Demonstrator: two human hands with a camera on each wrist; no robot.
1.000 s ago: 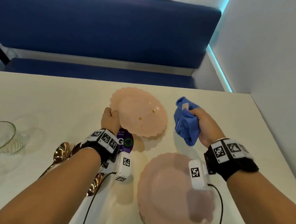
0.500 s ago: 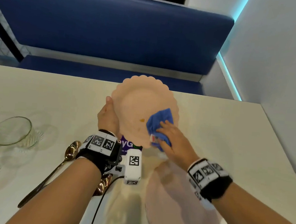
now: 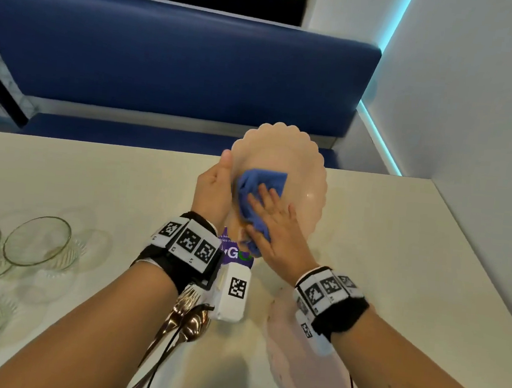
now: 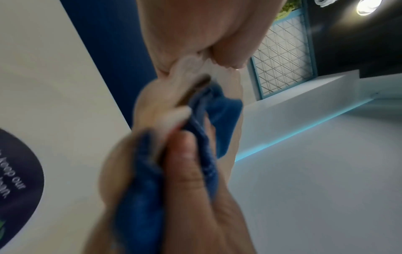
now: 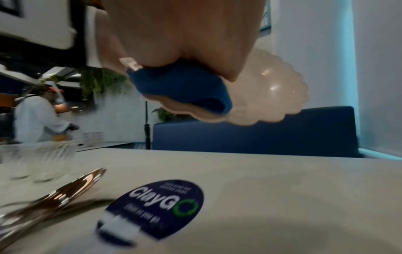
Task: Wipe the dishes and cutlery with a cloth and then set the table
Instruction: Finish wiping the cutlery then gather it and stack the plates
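My left hand (image 3: 214, 186) grips the left rim of a pink scalloped plate (image 3: 300, 179) and holds it tilted up above the table. My right hand (image 3: 273, 223) lays its spread fingers on a blue cloth (image 3: 259, 181) against the plate's face. In the left wrist view the blue cloth (image 4: 224, 110) wraps over the plate's lower rim, pinched there by my right thumb (image 4: 187, 171). The right wrist view shows the cloth (image 5: 180, 84) bunched under my palm against the plate (image 5: 272, 89).
A stack of pink plates (image 3: 303, 370) lies under my right forearm. Spoons and forks (image 3: 186, 321) lie under my left wrist. Glass bowls (image 3: 37, 240) stand at the left. A round purple sticker (image 3: 233, 252) marks the table (image 3: 397, 270). A blue bench (image 3: 167, 60) runs behind it, with a wall (image 3: 490, 122) at the right.
The cloth came from beside the plate onto its face, then slid left toward the lower rim. My left hand has raised the plate and tilted it more upright.
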